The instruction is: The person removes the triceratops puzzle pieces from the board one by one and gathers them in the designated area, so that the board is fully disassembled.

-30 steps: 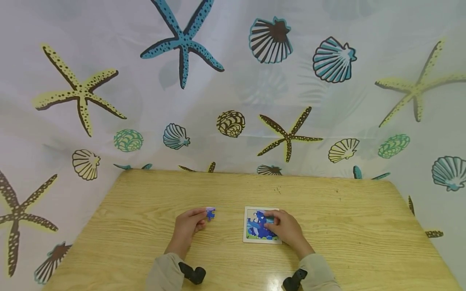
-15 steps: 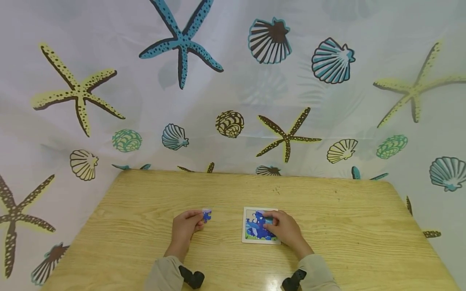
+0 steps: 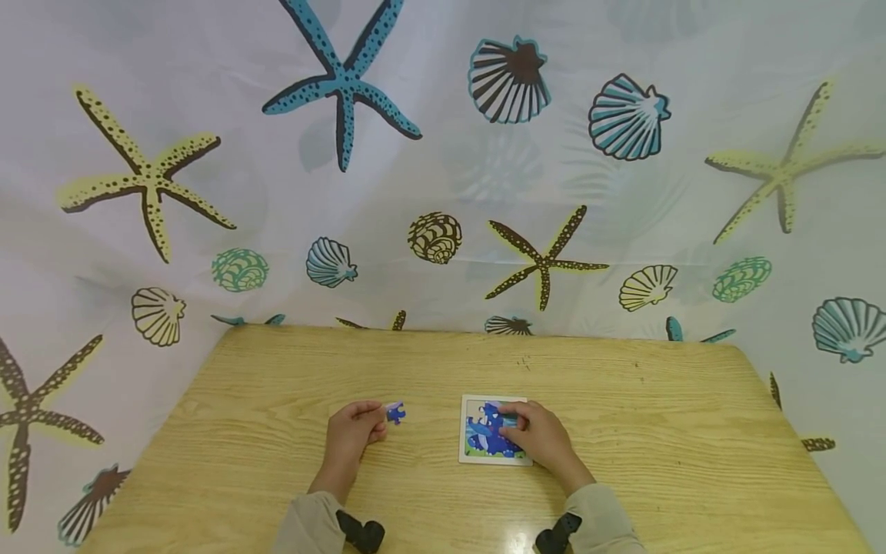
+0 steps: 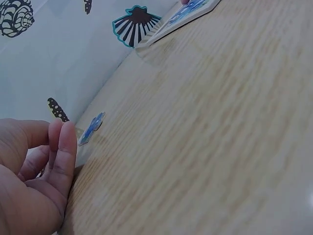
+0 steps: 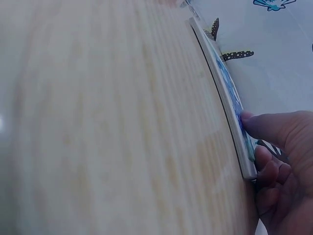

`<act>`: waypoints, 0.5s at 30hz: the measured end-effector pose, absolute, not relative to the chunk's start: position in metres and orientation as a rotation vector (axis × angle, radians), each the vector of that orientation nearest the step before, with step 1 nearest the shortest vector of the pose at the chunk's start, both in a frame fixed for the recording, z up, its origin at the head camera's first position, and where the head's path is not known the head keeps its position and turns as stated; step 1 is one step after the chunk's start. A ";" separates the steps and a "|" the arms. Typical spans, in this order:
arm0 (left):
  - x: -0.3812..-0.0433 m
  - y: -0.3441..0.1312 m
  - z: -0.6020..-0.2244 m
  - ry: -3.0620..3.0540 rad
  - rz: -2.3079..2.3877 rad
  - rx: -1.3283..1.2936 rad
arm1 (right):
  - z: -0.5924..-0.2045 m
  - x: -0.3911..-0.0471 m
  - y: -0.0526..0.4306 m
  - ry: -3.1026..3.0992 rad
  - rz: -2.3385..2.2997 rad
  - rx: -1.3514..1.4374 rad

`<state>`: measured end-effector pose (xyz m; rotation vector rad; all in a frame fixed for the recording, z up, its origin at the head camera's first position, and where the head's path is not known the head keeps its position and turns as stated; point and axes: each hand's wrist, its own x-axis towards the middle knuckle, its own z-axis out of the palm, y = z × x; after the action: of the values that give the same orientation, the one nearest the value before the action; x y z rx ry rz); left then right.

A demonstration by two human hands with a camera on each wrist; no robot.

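Observation:
My left hand (image 3: 351,436) pinches a blue and purple jigsaw piece (image 3: 396,413) over the table, left of the puzzle board. In the left wrist view the piece (image 4: 91,129) shows edge-on beyond the fingertips. A square jigsaw board (image 3: 479,460) with a pale frame lies flat, its picture a blue cartoon creature. A light gap shows at the picture's upper left. My right hand (image 3: 543,437) grips the board's right side, thumb and index finger on the picture. In the right wrist view, the other fingers curl by the edge of the board (image 5: 229,105).
Both things are on a wood-grain table (image 3: 429,508). Behind and beside it hangs a white cloth (image 3: 443,169) printed with starfish and shells. A black wrist device (image 3: 361,532) is strapped at the left sleeve, another black device (image 3: 557,533) at the right.
The jigsaw piece in my left hand has turned between the fingers, and that hand has shifted slightly left. My right hand stays on the board.

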<state>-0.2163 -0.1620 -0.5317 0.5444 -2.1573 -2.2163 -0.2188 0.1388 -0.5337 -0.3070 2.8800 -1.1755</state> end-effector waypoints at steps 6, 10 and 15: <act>-0.217 -0.165 -0.539 -2.234 -2.181 0.436 | -0.534 -0.219 0.140 2.881 -1.184 -0.330; -0.215 -0.166 -0.539 -2.263 -2.189 0.388 | -0.535 -0.219 0.142 2.861 -1.205 -0.349; -0.215 -0.163 -0.538 -2.322 -2.204 0.320 | -0.535 -0.219 0.143 2.830 -1.222 -0.378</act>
<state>-0.2148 -0.1633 -0.5379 0.3204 -2.3217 -2.2037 -0.2191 0.1428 -0.5351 -0.3776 2.8295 -1.2224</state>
